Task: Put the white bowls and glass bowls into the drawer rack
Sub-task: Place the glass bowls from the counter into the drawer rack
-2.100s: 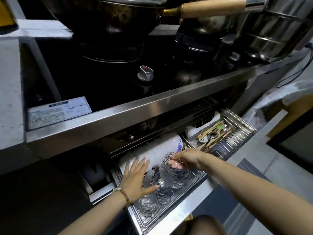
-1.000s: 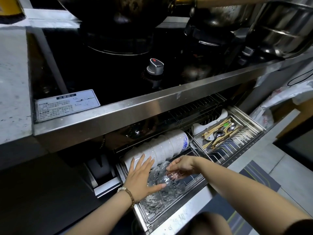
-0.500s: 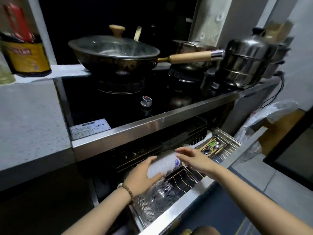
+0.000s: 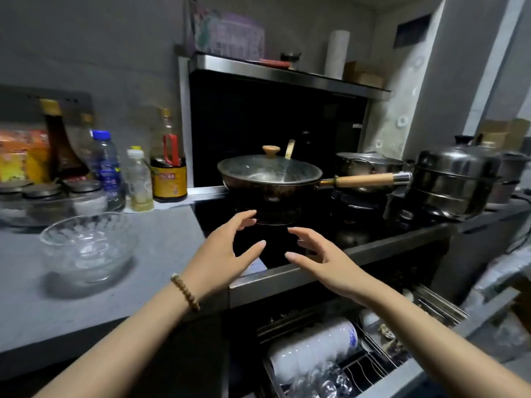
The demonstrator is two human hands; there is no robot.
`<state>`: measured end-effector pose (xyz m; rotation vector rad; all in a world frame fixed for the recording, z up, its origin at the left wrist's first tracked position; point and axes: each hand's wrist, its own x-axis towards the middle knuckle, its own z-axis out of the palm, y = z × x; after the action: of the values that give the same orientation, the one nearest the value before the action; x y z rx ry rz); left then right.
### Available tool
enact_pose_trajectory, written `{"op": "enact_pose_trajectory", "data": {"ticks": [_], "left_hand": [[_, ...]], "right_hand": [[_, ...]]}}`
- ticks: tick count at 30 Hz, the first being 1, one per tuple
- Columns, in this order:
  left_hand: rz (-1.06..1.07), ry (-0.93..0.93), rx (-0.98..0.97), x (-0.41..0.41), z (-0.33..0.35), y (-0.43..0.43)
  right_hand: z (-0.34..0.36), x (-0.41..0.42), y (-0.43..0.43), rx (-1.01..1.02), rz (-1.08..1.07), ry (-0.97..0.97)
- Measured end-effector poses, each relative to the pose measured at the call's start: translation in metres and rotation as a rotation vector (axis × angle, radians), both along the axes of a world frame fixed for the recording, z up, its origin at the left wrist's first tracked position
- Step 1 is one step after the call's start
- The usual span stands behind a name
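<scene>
- head view, hands: left hand and right hand are raised side by side over the stove edge, fingers released and spread, grasping nothing. half a second ago both were down at the drawer rack on the white bowls; they have since let go and lifted.
- head view, rack: the open drawer rack at lower right holds a row of white bowls on edge, with glass bowls just in front of them; their count cannot be told through the blur.
- head view, surface: a stack of glass bowls stands upright on the grey surface to the left, well apart from both hands. the camera has tilted up from the drawer to take it in.
- head view, bystanders: a lidded wok, a steamer and bottles play no part.
- reading: the last placement looks finished; the stack at left is probably the next load, so the task is part done, and the left hand is nearer to it.
</scene>
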<state>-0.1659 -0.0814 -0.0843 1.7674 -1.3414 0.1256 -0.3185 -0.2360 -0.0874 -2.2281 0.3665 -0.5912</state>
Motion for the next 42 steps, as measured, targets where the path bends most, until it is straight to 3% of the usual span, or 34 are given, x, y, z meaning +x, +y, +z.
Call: {"op": "enact_pose_trajectory", "data": {"ticks": [13, 18, 28, 42], "left_hand": [[0.452, -0.037, 0.061, 0.109, 0.016, 0.163], [0.532, 0.055, 0.095, 0.141, 0.003, 0.192], [0.452, 0.431, 0.053, 0.174, -0.029, 0.192], [0.389, 0.383, -0.039, 0.183, -0.039, 0.185]], "right_hand": [[0.015, 0.159, 0.108, -0.071, 0.267, 0.078], [0.008, 0.202, 0.131, -0.052, 0.318, 0.086], [0.001, 0.24, 0.145, 0.041, 0.367, 0.087], [-0.013, 0.246, 0.149, 0.1, 0.32, -0.031]]}}
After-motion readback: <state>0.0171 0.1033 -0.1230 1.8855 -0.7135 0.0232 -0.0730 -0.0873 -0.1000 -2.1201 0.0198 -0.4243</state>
